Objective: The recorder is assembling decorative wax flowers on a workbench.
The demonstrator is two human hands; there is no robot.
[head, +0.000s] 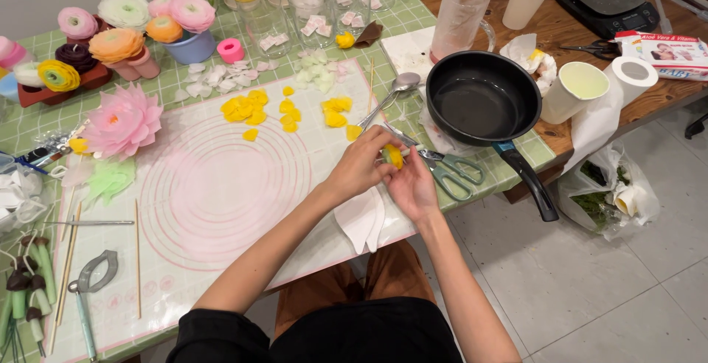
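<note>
Both hands meet over the right edge of a white silicone mat (221, 186) with pink rings. My left hand (363, 165) and my right hand (413, 186) pinch a small yellow flower piece (394, 156) between their fingertips. Loose yellow petals (247, 108) lie scattered on the mat's far side. Teal-handled scissors (453, 171) rest just right of my right hand. A white petal-shaped piece (361, 219) lies under my wrists.
A black frying pan (483, 101) sits at the table's right edge, handle pointing toward me. A spoon (391, 94), clear pitcher (459, 16), paper cups (575, 90), finished flowers (122, 123) at the left, wooden skewers (137, 256) and pliers (92, 282) surround the mat.
</note>
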